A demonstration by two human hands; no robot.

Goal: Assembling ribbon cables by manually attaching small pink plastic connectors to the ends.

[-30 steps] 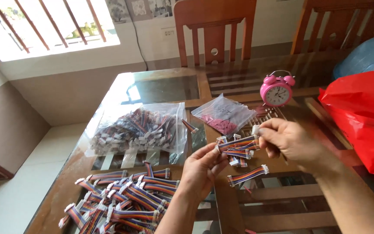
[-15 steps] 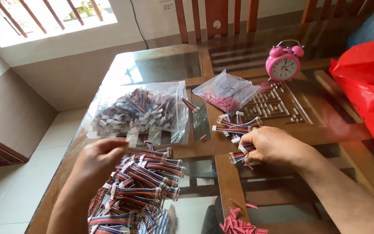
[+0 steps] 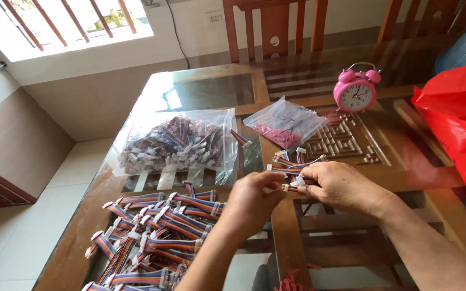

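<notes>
1. Right hand [image 3: 346,187] over the near-middle of the glass-topped wooden counter [image 3: 206,91], fingers clamped on a small bunch of short rainbow ribbon cables with white plug ends [image 3: 292,164].
2. Left hand [image 3: 254,200] just beside it, fingertips pinched on a white plug at the bunch's near end; hands touching.
3. Loose pile of the same rainbow cables [image 3: 152,231] at the counter's near left corner, just left of the left hand.
4. Clear plastic bag full of cables [image 3: 176,143] beyond the pile.
5. Small clear bag with red pieces [image 3: 286,125] mid-counter.
6. Pink twin-bell alarm clock [image 3: 355,91] toward the far right edge.
7. Red plastic bag [image 3: 459,124] at the right edge.
</notes>
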